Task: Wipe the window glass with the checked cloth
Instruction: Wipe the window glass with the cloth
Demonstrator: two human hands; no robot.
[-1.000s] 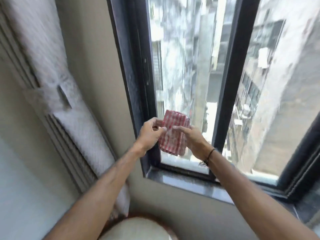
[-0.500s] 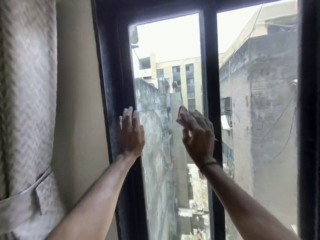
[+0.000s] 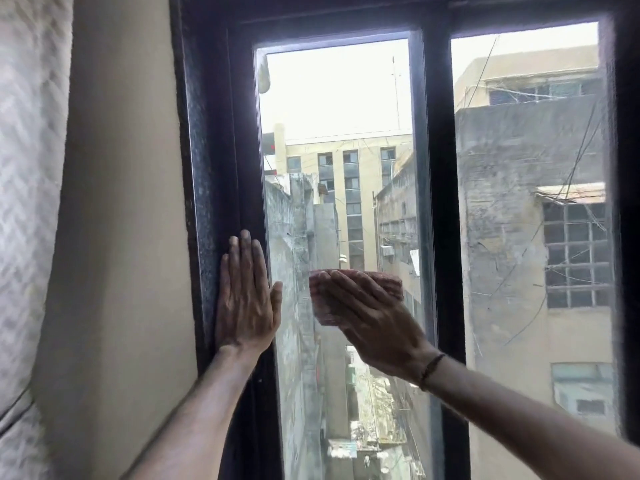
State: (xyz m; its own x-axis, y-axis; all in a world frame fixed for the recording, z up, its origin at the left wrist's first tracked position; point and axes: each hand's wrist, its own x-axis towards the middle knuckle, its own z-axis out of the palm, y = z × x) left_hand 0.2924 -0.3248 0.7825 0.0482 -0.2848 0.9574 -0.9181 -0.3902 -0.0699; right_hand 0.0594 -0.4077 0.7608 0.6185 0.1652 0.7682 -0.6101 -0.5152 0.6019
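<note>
The right hand (image 3: 372, 322) presses a folded red-and-white checked cloth (image 3: 360, 289) flat against the narrow left pane of window glass (image 3: 339, 116), fingers (image 3: 341, 285) stretched out together over the fabric rather than curled round it. That open-palmed hold makes sense for wiping: it spreads pressure across the whole pad, so the cloth drags evenly on the pane instead of bunching. The cloth lies under and just beyond the fingers, its upper edge showing above the fingertips and its right corner poking out toward the black central mullion (image 3: 440, 202). The cloth looks blurred, probably from a stroke in progress, so the fold's exact shape is hard to make out. A dark cord bracelet (image 3: 431, 367) sits on that wrist.

The left hand (image 3: 246, 299) holds nothing. It lies open and flat, fingers pointing up, on the black metal window frame (image 3: 214, 168) at the pane's left edge, with the thumb reaching onto the glass. It seems to be there as a brace, steadying the body while the other arm reaches and pushes.

The cloth is about midway up the pane, nearer the mullion than the left edge, and the glass around and below it looks streaky and hazed, so most of the wiping appears to be ahead. Farther left stand a beige plastered wall (image 3: 121, 237) and a pale quilted fabric hanging (image 3: 31, 202).
</note>
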